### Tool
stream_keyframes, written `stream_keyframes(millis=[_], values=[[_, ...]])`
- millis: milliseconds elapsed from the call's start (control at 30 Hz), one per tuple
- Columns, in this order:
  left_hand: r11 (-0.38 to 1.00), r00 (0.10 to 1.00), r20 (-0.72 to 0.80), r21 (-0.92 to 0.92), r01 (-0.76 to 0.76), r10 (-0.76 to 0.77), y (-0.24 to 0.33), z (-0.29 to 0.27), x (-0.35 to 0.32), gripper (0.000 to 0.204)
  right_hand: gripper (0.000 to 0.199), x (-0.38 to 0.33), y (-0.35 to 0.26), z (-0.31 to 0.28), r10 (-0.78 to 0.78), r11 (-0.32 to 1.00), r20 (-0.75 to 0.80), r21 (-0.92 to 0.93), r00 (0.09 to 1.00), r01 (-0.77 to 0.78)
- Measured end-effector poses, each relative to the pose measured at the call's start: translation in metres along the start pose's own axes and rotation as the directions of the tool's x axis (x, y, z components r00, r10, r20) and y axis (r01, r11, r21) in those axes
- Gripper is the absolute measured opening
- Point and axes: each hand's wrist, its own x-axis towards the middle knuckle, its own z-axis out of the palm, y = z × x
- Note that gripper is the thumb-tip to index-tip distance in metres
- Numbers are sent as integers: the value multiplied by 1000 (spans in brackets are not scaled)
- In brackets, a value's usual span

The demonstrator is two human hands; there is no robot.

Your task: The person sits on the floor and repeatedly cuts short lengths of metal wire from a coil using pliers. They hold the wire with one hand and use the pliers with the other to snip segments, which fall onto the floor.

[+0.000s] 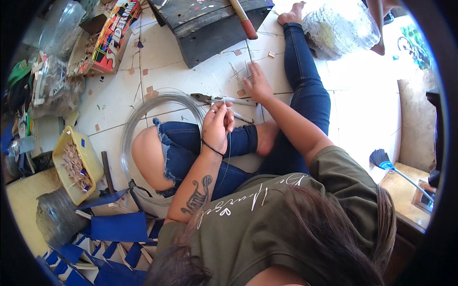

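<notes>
My left hand (218,125), with a dark band at its wrist, is closed on a thin wire (229,145), which sticks up past the fingers and hangs down over my jeans. My right hand (259,85) reaches out over the tiled floor with its fingers stretched, slightly blurred. Just beyond its fingertips lie several short cut wires (234,71). Between the two hands, pliers (243,101) with white handles rest on the floor, partly covered by my left hand. A large coil of wire (126,138) lies around my bent left knee.
Ahead stands a dark block (210,35) with a wooden handle (243,20) across it. At left are a cardboard box (114,35), a yellow basket (95,162) of small pieces and blue-covered panels (119,229). A filled plastic bag (341,28) and a blue broom (381,159) are at right.
</notes>
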Motion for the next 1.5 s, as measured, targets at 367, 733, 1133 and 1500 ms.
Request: stream_keyframes(millis=[367, 733, 1133, 1500], values=[[998, 998, 8, -39, -54, 55, 3, -3, -5, 15, 69, 3, -35, 45, 226, 974, -13, 23, 974, -226], [995, 997, 31, -74, -72, 74, 9, 0, -11, 17, 41, 3, -19, 1, 309, 951, -110, 48, 945, -305], [996, 997, 26, -66, -67, 69, 6, -1, -8, 16, 50, 24, -49, 7, 156, 976, 52, -160, 986, -146], [997, 998, 27, -63, -53, 55, 6, -1, -8, 16, 45, 35, -50, 12, 51, 982, -28, -178, 998, -55]])
